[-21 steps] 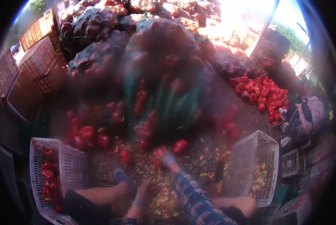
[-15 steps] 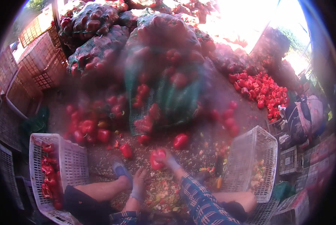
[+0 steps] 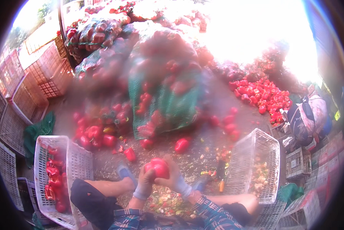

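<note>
One round, glossy red bell pepper [image 3: 157, 167] is held above the scrap-littered brown floor [image 3: 256, 122], between the person's left hand [image 3: 144, 182] and right hand [image 3: 173, 177]. Its left side is cupped by curled left fingers and its right side by the right hand, so neither is nearer; its long axis cannot be told. The hands are flanked by two white latticed plastic crates, one left [image 3: 80, 163], one right [image 3: 241, 165]. Three loose red peppers [image 3: 130, 154] are seen just beyond; the heaped ones cannot be counted.
</note>
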The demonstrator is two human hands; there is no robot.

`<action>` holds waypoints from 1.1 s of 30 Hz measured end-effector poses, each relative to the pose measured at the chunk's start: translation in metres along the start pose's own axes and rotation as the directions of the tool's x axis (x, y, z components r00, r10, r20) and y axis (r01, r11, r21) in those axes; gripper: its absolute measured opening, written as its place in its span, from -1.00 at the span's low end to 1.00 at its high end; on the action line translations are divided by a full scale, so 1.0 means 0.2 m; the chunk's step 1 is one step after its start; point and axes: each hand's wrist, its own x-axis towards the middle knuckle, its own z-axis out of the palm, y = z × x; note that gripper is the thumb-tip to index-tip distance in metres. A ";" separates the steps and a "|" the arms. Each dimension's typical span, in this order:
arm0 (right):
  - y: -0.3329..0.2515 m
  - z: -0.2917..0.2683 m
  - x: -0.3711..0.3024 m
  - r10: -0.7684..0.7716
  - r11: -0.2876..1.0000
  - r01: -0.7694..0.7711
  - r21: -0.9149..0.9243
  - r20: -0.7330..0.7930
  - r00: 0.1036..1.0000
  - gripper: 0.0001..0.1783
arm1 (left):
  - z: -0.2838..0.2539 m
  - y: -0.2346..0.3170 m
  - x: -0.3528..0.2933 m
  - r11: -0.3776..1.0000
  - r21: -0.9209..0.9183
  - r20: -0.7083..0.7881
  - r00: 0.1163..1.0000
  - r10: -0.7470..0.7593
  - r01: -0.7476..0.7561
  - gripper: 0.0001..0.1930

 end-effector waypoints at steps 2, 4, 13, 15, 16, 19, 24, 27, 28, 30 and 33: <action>-0.01 -0.04 0.01 0.070 0.989 -0.067 0.131 -0.020 0.997 0.16 | 0.03 0.00 -0.01 0.999 0.009 0.062 0.998 0.033 -0.033 -0.37; 0.02 -0.10 0.03 0.241 0.742 -0.286 0.607 0.157 0.958 0.09 | 0.09 0.04 -0.03 0.995 0.054 0.147 0.986 0.076 -0.085 -0.32; -0.13 -0.28 -0.05 0.224 0.819 -0.240 0.522 0.094 0.970 -0.20 | 0.23 0.01 -0.11 0.984 0.085 0.094 0.984 0.149 -0.157 -0.05; -0.17 -0.25 -0.07 0.223 0.862 -0.180 0.474 -0.035 0.974 -0.28 | 0.19 -0.01 -0.16 0.986 0.104 0.171 0.979 0.110 -0.129 -0.11; -0.19 -0.23 -0.09 0.223 0.878 -0.158 0.451 -0.095 0.970 -0.32 | 0.17 -0.02 -0.18 0.987 0.117 0.201 0.976 0.086 -0.111 -0.14; -0.17 -0.09 -0.13 0.193 0.935 -0.041 0.352 -0.409 0.892 -0.35 | 0.19 0.00 -0.16 0.996 0.039 0.080 0.994 0.079 -0.082 -0.46; -0.22 0.03 -0.16 0.235 0.957 -0.125 0.261 -0.453 0.860 -0.31 | 0.04 -0.11 -0.05 0.982 -0.186 0.056 0.998 0.043 -0.032 -0.61; -0.08 -0.04 -0.18 0.342 0.892 -0.173 0.418 -0.373 0.863 -0.27 | 0.15 -0.09 -0.15 0.999 -0.032 0.209 0.978 -0.010 0.017 -0.49; -0.03 -0.05 -0.18 0.398 0.838 -0.202 0.508 -0.313 0.862 -0.26 | 0.15 -0.08 -0.16 0.997 0.066 0.253 0.967 0.013 -0.031 -0.44; -0.02 -0.02 -0.20 0.366 0.893 -0.258 0.369 -0.258 0.894 -0.23 | 0.16 -0.12 -0.16 0.989 0.132 -0.037 0.996 0.079 -0.073 -0.54; -0.08 0.09 -0.24 0.241 0.968 -0.249 -0.007 -0.229 0.943 -0.14 | 0.07 -0.20 -0.09 0.991 0.120 -0.238 0.967 0.093 -0.066 -0.61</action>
